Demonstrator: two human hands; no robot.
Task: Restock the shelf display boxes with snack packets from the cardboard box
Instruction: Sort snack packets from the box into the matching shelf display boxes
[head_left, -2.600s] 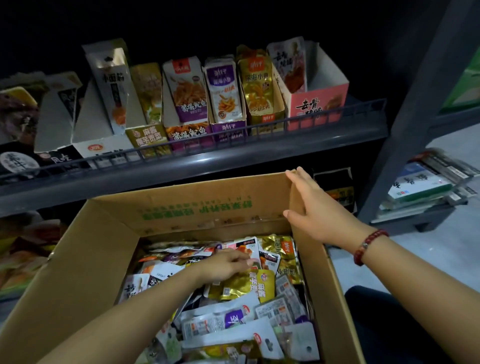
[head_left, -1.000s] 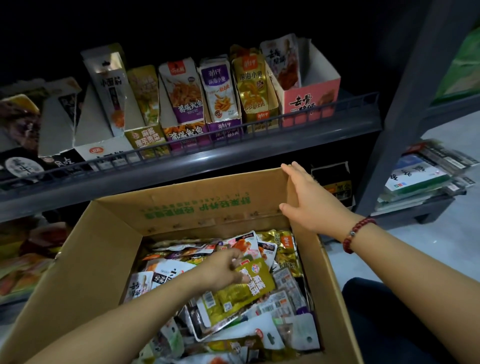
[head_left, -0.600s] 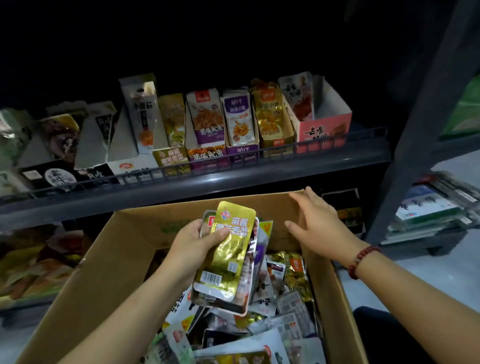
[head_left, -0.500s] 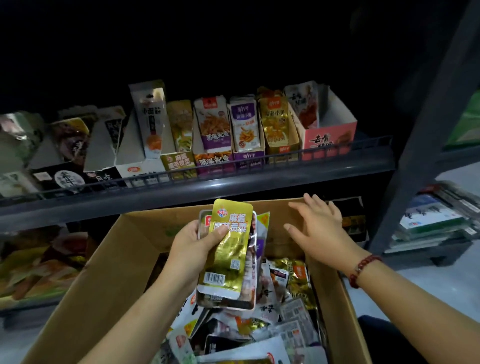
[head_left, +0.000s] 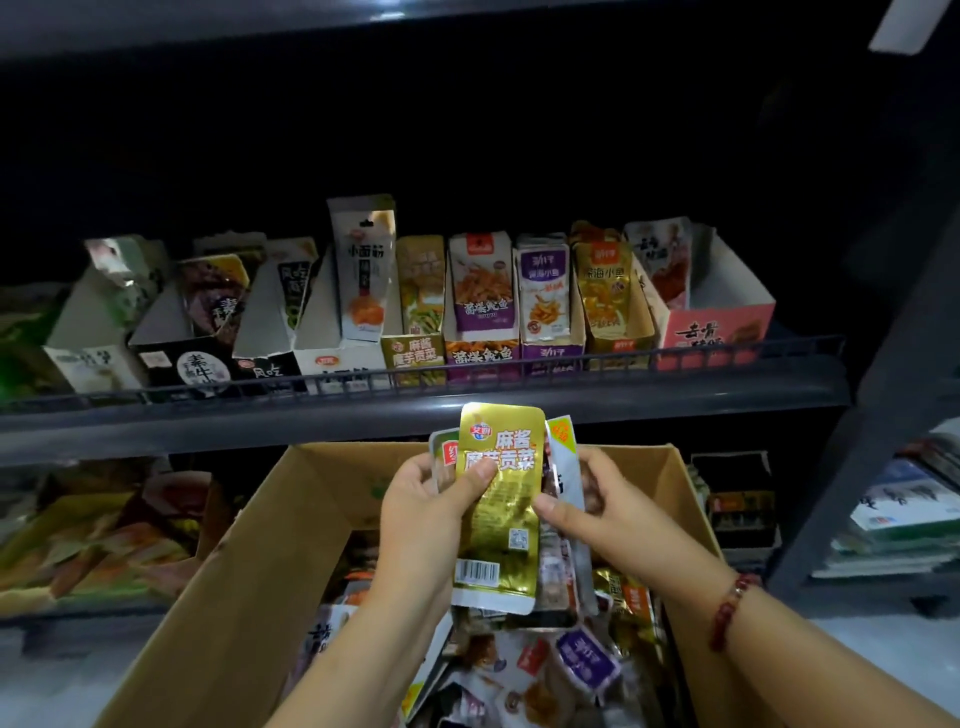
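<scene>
**Both hands on a fan of snack packets above the box**

The left hand (head_left: 423, 512) grips a small stack of snack packets (head_left: 558, 519), thumb pressed across the front of the gold packet (head_left: 501, 512) that faces the camera. The right hand (head_left: 597, 512) meets the stack from the other side, its thumb pinching the gold packet's edge while its fingers curl behind the packets at the back. A red bead bracelet (head_left: 730, 610) circles the right wrist. Directly below both hands sits the open cardboard box (head_left: 244, 597), with loose packets (head_left: 587, 665) heaped inside. Above and beyond the hands runs the dark shelf (head_left: 363, 410) with a wire rail, carrying a row of display boxes (head_left: 714, 332) with packets standing upright in them. Among them, just above the left hand, stands a gold display box (head_left: 413, 358) printed like the held packet.
</scene>
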